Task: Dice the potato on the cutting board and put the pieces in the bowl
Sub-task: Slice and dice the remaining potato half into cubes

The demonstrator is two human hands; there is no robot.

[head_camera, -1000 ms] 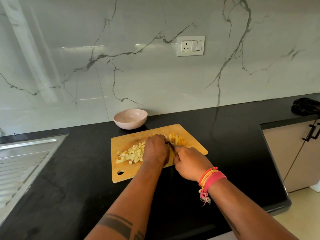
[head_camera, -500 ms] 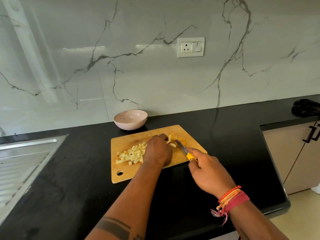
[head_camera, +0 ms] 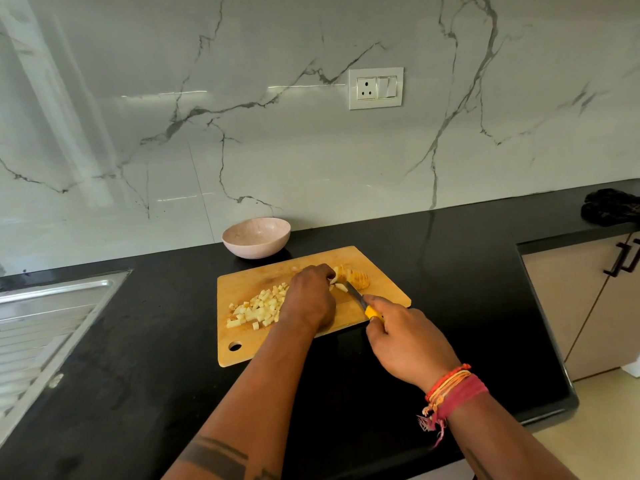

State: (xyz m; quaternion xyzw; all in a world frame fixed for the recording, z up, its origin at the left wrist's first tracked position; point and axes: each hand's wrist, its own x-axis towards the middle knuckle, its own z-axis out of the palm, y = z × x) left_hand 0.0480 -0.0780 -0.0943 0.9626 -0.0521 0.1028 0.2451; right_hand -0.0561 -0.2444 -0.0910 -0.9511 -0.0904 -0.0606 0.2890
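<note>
Your left hand [head_camera: 309,298] curled over sliced potato [head_camera: 353,277] on cutting board [head_camera: 381,271], fingertips pinning near end. Your right hand [head_camera: 405,336] gripping yellow-handled knife [head_camera: 362,301], blade tip beside potato. Diced pieces [head_camera: 258,308] heaped just left of left hand. Bowl [head_camera: 256,237] on desk [head_camera: 121,375] behind board.

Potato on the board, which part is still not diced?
The sliced potato chunk beyond the knife, by the left hand; the diced pile lies left.

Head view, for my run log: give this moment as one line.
stage: dicing | left hand: steadies potato | right hand: grips knife | bowl: empty
</note>
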